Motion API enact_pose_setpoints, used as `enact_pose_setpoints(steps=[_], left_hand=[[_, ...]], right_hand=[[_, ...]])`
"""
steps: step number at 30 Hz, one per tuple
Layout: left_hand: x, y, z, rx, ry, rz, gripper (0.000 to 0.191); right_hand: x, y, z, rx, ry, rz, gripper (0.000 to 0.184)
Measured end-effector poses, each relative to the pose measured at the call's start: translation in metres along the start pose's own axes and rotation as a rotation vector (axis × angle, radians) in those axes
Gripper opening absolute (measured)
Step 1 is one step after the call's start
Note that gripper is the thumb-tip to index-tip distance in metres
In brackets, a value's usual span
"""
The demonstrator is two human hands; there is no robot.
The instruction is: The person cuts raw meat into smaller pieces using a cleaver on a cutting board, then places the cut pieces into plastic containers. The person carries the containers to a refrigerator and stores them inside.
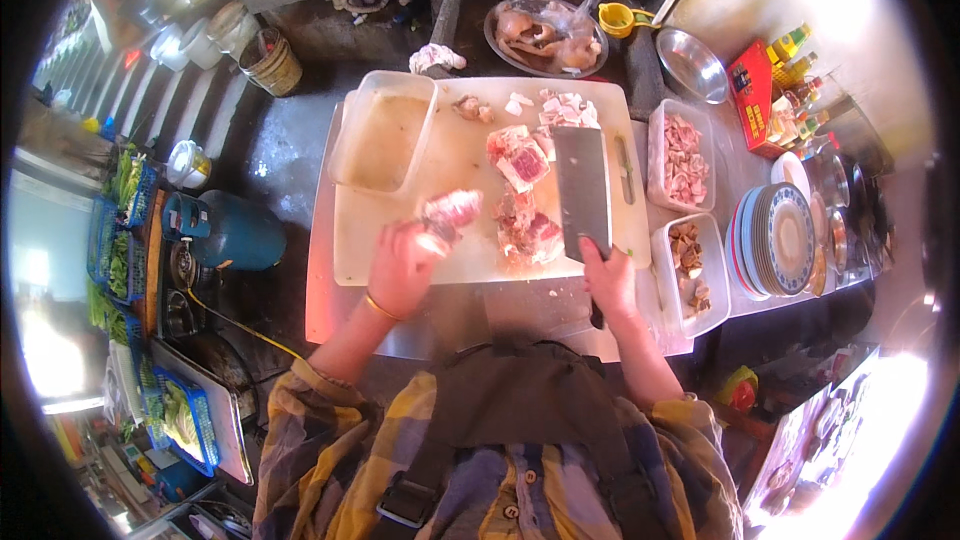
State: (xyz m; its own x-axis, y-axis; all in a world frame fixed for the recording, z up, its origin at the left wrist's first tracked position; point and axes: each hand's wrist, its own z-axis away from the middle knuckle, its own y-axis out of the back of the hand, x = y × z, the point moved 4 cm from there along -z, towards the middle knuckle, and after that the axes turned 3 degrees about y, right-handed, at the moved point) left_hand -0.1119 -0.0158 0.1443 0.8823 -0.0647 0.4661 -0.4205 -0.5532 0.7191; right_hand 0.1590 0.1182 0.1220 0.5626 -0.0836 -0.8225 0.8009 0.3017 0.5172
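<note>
My left hand (pixel 405 259) holds a piece of raw meat (pixel 452 210), blurred, over the left part of the white plastic cutting board (pixel 465 262). My right hand (pixel 611 277) is closed on the handle of a cleaver (pixel 583 191), its broad blade lying over the right part of the board. Between the hands are a chunk of raw meat (pixel 521 157) and, nearer me, a rougher, bony-looking piece (pixel 531 231). Pale cut pieces (pixel 568 109) lie beyond the blade. A small meat scrap (pixel 472 109) sits near an empty-looking clear plastic container (pixel 386 135) on the board.
Right of the board stand containers of sliced meat (pixel 684 161) and brown chunks (pixel 688 247), then stacked plates (pixel 784 240). Behind it, water runs into a metal bowl of raw poultry (pixel 547 34) in the sink. A blue gas cylinder (pixel 244 229) stands on the left.
</note>
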Motion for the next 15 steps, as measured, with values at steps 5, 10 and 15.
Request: enact_pose_setpoints(steps=[5,10,15], left_hand=[[-0.067,0.021,-0.073,0.104,-0.064,-0.243,0.041],[-0.126,-0.018,-0.099,-0.177,-0.031,-0.424,0.035],[-0.094,-0.035,-0.09,-0.179,0.039,-0.475,0.029]], right_hand=[[0.025,0.017,0.005,-0.013,-0.136,0.022,0.037],[0.06,0.014,0.004,0.086,-0.075,0.196,0.043],[0.076,0.025,0.002,0.128,-0.091,0.166,0.041]])
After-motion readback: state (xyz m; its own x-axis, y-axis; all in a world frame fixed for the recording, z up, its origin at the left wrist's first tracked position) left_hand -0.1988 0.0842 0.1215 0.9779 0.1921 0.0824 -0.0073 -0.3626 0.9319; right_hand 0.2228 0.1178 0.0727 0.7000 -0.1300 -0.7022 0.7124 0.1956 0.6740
